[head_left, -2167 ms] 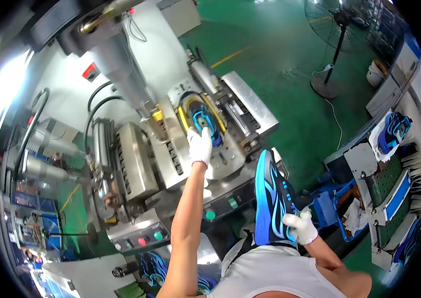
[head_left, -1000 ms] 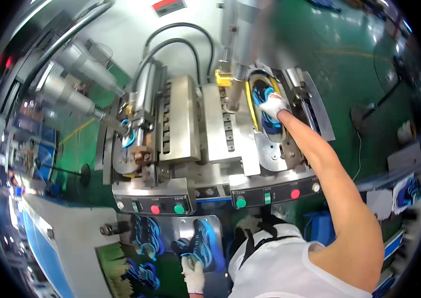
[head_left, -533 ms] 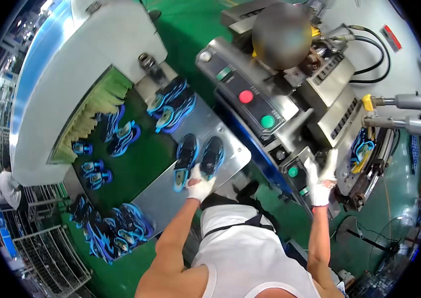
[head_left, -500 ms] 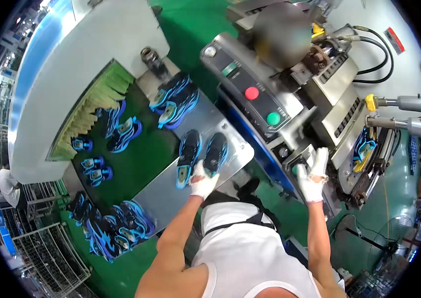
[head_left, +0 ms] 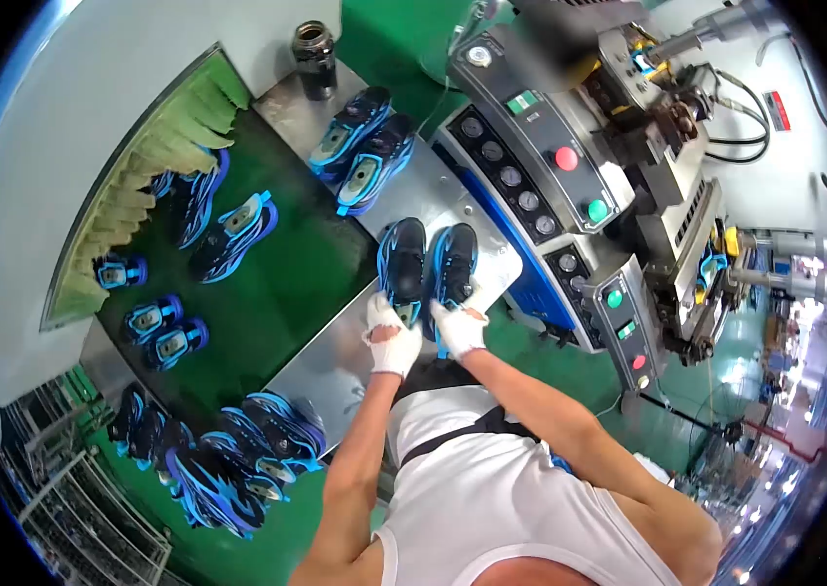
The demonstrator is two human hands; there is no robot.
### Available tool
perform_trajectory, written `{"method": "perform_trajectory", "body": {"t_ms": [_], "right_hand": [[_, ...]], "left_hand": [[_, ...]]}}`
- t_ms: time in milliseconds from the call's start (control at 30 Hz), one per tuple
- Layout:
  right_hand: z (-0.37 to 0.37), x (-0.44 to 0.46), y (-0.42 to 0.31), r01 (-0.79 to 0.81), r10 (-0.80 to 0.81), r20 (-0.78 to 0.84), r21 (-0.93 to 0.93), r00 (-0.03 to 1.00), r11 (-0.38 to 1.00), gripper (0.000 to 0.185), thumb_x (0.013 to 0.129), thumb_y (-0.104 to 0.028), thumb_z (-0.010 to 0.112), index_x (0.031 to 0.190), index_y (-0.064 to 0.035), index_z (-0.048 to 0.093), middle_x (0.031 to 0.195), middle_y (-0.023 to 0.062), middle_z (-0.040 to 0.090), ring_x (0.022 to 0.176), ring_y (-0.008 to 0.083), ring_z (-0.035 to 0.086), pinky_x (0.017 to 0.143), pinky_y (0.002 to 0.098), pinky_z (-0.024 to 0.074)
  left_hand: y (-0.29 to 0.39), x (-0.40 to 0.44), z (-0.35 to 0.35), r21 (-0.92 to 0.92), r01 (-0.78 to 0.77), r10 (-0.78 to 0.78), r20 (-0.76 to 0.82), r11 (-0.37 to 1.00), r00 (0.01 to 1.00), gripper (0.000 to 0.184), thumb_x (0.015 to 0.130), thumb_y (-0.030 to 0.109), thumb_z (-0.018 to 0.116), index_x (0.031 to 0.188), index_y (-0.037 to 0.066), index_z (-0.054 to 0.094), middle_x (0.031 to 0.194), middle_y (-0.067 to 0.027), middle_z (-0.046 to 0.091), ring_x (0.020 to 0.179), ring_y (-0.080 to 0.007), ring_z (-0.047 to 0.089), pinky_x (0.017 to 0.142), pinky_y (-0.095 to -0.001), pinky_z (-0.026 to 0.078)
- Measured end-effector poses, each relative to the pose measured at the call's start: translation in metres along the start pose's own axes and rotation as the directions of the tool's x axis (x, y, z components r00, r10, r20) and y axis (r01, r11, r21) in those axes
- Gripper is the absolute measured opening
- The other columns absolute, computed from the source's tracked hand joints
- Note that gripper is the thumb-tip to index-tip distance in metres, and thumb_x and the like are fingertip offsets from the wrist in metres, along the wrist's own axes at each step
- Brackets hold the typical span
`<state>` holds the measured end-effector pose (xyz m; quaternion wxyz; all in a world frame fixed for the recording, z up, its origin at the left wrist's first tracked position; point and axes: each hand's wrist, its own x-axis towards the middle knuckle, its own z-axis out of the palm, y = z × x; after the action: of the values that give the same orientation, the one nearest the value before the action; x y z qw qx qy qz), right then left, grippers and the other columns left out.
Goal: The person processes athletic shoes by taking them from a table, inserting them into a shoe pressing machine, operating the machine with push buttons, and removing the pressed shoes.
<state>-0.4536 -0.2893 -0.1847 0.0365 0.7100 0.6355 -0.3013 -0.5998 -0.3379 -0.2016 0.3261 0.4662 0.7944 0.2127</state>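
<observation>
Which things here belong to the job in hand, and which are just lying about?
Job, apparently:
shoe at left hand
other shoe at right hand
nearby shoes
metal table
machine with buttons

Lying about, apparently:
dark bottle
metal rack

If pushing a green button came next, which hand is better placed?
Probably the right hand: it is nearer the green buttons. The left hand would have to reach past it. Each hand touches a shoe, though.
</observation>
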Motion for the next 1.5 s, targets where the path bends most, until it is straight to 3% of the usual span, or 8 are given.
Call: {"method": "perform_trajectory", "body": {"t_ms": [133, 300, 600, 900, 1100, 1300, 1400, 1500], "right_hand": [[0.051, 0.024, 0.012, 0.024, -0.061, -0.093, -0.357, 0.994, 0.934, 0.052, 0.099, -0.052, 0.052, 0.099, -0.0072, 0.077, 0.09, 0.0218, 0.075, 0.091, 0.0395, 0.073, 0.082, 0.0549, 0.0543], [-0.033, 0.001, 0.019, -0.325, 0.442, -0.028, 0.637, 0.897, 0.699, 0.08, 0.075, -0.041, 0.085, 0.136, 0.0031, 0.058, 0.12, 0.0268, 0.071, 0.11, 0.0383, 0.071, 0.097, 0.0446, 0.0549], [-0.079, -0.188, 0.103, -0.342, 0.726, 0.014, 0.888, 0.688, 0.307, 0.104, 0.073, -0.06, 0.083, 0.156, -0.0114, 0.042, 0.131, 0.0249, 0.063, 0.106, 0.0313, 0.07, 0.092, 0.0425, 0.0556], [-0.077, -0.449, 0.187, 0.367, 0.982, 0.188, 0.912, 0.028, -0.185, 0.088, 0.072, -0.037, 0.091, 0.146, -0.0091, 0.053, 0.107, 0.0125, 0.073, 0.083, 0.0175, 0.069, 0.074, 0.0325, 0.0571], [-0.029, -0.588, 0.265, 0.274, 0.717, 0.112, 0.955, -0.689, 0.115, 0.081, 0.074, -0.02, 0.088, 0.145, -0.0036, 0.052, 0.122, 0.0112, 0.069, 0.106, 0.0208, 0.067, 0.095, 0.0369, 0.054], [-0.025, -0.699, 0.394, -0.174, 0.545, -0.154, 0.985, -0.824, 0.015, 0.085, 0.08, -0.023, 0.079, 0.151, 0.003, 0.041, 0.139, 0.0271, 0.058, 0.133, 0.0416, 0.055, 0.115, 0.0433, 0.0424], [-0.034, -0.744, 0.442, -0.033, 0.607, 0.087, 0.982, -0.79, -0.184, 0.085, 0.083, -0.038, 0.074, 0.149, 0.006, 0.044, 0.145, 0.0303, 0.055, 0.138, 0.0424, 0.052, 0.116, 0.0433, 0.0414], [-0.006, -0.78, 0.514, -0.224, 0.641, 0.021, 0.928, -0.767, -0.298, 0.084, 0.081, -0.042, 0.073, 0.145, 0.0067, 0.049, 0.14, 0.0326, 0.059, 0.131, 0.0423, 0.059, 0.112, 0.0448, 0.046]], "left_hand": [[-0.019, 0.025, 0.015, -0.068, -0.102, 0.1, -0.036, 0.992, 0.994, 0.078, 0.077, 0.021, 0.082, 0.143, 0.0, 0.046, 0.13, -0.0284, 0.06, 0.114, -0.0478, 0.063, 0.097, -0.0509, 0.052], [-0.003, 0.048, -0.022, -0.159, 0.115, -0.072, 0.259, 0.98, 0.963, 0.091, 0.076, 0.03, 0.087, 0.146, -0.007, 0.042, 0.138, -0.0302, 0.059, 0.126, -0.0418, 0.06, 0.108, -0.047, 0.047], [0.127, -0.048, -0.02, 0.019, -0.193, 0.135, 0.646, 0.981, 0.751, 0.071, 0.08, 0.03, 0.088, 0.127, -0.011, 0.054, 0.125, -0.025, 0.063, 0.11, -0.032, 0.062, 0.1, -0.0427, 0.05], [0.254, -0.243, 0.099, -0.371, -0.678, 0.447, 0.892, 0.634, -0.07, 0.072, 0.078, 0.021, 0.087, 0.138, -0.004, 0.055, 0.128, -0.0187, 0.066, 0.111, -0.031, 0.064, 0.103, -0.0423, 0.049], [0.345, -0.444, 0.182, -0.547, -0.608, 0.338, 0.836, 0.575, -0.432, 0.069, 0.078, 0.023, 0.088, 0.133, -0.004, 0.056, 0.121, -0.0154, 0.068, 0.11, -0.0271, 0.063, 0.103, -0.0401, 0.049], [0.372, -0.646, 0.317, -0.742, -0.665, 0.521, 0.603, 0.088, -0.604, 0.088, 0.084, 0.031, 0.08, 0.154, -0.004, 0.04, 0.149, -0.0289, 0.051, 0.138, -0.0412, 0.051, 0.116, -0.0455, 0.04], [0.375, -0.724, 0.365, -0.81, -0.58, 0.54, 0.453, -0.083, -0.71, 0.076, 0.089, 0.026, 0.072, 0.153, -0.003, 0.044, 0.146, -0.0286, 0.054, 0.135, -0.043, 0.053, 0.117, -0.0461, 0.04], [0.388, -0.787, 0.399, -0.828, -0.559, 0.533, 0.454, -0.043, -0.714, 0.08, 0.088, 0.037, 0.074, 0.152, -0.002, 0.047, 0.149, -0.0287, 0.054, 0.137, -0.0408, 0.054, 0.115, -0.0446, 0.043]]}}
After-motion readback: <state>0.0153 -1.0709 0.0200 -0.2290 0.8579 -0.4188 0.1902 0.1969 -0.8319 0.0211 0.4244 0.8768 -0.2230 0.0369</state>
